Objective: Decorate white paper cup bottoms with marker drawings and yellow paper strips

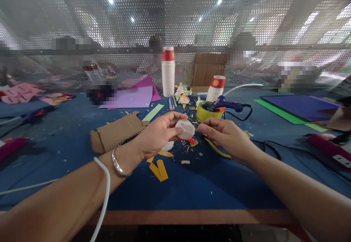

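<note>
Between the thumb and fingers of my left hand (pixel 161 130) is a small white paper disc (pixel 185 129), its flat face toward me. Just right of the disc, my right hand (pixel 226 136) has its thumb and fingertips pinched together; what they hold, if anything, is too small to name. A yellow strip or handle (pixel 218 150) lies beneath the right hand. Under the left hand, another white piece (pixel 168 146) rests on the blue table (pixel 192 194). Orange paper strips (pixel 159 170) and small scraps lie nearby.
Behind the hands stand a tall cup stack (pixel 168 77), a shorter stack (pixel 215 88) and a yellow tape roll (pixel 208 113) with a blue glue gun (pixel 227 105) on it. Folded cardboard (pixel 117 130) lies left. Coloured sheets (pixel 301 106) and a magenta power strip (pixel 329 148) are right.
</note>
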The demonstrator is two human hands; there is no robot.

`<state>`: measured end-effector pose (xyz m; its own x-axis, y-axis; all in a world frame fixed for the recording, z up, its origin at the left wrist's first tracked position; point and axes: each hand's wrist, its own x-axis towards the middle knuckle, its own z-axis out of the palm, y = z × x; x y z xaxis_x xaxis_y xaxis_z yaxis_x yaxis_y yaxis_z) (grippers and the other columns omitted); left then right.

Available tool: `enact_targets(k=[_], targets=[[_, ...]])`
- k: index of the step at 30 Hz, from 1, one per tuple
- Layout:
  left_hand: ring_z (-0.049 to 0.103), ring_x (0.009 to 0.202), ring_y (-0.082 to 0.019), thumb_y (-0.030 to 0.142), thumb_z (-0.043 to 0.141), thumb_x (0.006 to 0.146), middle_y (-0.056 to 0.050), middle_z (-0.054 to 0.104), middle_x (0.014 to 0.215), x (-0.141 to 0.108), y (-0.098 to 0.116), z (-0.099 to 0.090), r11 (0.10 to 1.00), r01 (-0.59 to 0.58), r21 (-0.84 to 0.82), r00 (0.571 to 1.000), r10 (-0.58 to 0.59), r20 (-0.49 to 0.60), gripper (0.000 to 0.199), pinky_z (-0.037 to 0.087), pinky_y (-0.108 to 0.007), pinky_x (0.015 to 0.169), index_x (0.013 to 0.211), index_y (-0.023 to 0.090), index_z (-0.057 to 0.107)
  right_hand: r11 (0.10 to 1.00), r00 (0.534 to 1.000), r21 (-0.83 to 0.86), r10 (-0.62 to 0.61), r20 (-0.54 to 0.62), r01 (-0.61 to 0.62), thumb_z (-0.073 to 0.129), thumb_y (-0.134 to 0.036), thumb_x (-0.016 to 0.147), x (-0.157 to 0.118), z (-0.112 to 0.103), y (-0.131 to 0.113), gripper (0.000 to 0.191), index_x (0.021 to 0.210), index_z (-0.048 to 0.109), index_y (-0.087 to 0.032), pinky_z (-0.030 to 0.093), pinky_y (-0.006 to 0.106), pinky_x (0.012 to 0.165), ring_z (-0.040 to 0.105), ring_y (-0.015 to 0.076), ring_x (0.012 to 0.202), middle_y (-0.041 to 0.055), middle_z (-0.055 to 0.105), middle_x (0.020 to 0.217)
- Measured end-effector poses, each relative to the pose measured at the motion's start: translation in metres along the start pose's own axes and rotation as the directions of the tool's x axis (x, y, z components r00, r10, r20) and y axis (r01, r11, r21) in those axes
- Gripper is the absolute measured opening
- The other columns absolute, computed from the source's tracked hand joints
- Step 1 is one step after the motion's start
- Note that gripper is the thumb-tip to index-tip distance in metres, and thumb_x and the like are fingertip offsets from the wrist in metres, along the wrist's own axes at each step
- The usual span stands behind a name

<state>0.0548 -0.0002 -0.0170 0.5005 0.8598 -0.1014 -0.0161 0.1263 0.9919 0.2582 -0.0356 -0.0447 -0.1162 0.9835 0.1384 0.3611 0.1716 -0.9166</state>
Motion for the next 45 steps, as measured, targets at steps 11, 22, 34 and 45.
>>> enact_targets(k=[11, 22, 34, 45], targets=[[0.065, 0.077, -0.011, 0.000, 0.065, 0.079, -0.001, 0.067, 0.087, 0.001, -0.005, 0.004, 0.995, -0.093, 0.042, 0.995, 0.091, 0.037, 0.031, 0.053, -0.025, 0.072, 0.106, 0.013, 0.057, 0.986, 0.997, 0.164, 0.011, 0.074, -0.023, 0.072, -0.057, 0.077, -0.003, 0.004, -0.001, 0.041, 0.076, 0.060, -0.018, 0.018, 0.023, 0.044, 0.023, 0.0059, 0.046, -0.0081, 0.037, 0.056], [0.064, 0.096, -0.020, 0.026, 0.071, 0.079, -0.007, 0.063, 0.103, 0.000, 0.009, -0.017, 0.942, -0.078, 0.326, 0.990, 0.035, 0.136, 0.039, 0.055, -0.035, 0.078, 0.113, 0.017, 0.056, 0.988, 0.998, -0.143, -0.059, 0.018, 0.061, 0.060, -0.040, 0.080, 0.001, 0.001, 0.005, 0.024, 0.069, 0.060, -0.018, 0.032, 0.026, 0.055, 0.042, 0.0120, 0.059, -0.0021, 0.051, 0.063], [0.055, 0.062, -0.015, 0.020, 0.056, 0.082, -0.003, 0.067, 0.078, 0.004, 0.017, -0.044, 0.123, -0.032, 0.992, 0.995, -0.088, 0.043, 0.009, 0.033, -0.027, 0.057, 0.075, 0.018, 0.062, 0.881, 0.990, -0.457, -0.079, 0.118, 0.125, 0.055, -0.041, 0.086, -0.001, 0.001, 0.004, 0.029, 0.067, 0.055, -0.019, 0.028, 0.025, 0.050, 0.038, 0.0112, 0.055, -0.0042, 0.046, 0.056], [0.055, 0.061, -0.013, 0.025, 0.055, 0.087, 0.000, 0.062, 0.073, 0.012, 0.013, -0.045, 0.424, -0.144, 0.894, 0.970, 0.241, 0.042, 0.008, 0.039, -0.026, 0.057, 0.082, 0.019, 0.054, 0.930, 0.994, -0.352, -0.112, 0.010, 0.109, 0.057, -0.042, 0.088, -0.001, 0.001, 0.004, 0.027, 0.073, 0.057, -0.019, 0.031, 0.027, 0.055, 0.042, 0.0124, 0.061, -0.0022, 0.052, 0.066]])
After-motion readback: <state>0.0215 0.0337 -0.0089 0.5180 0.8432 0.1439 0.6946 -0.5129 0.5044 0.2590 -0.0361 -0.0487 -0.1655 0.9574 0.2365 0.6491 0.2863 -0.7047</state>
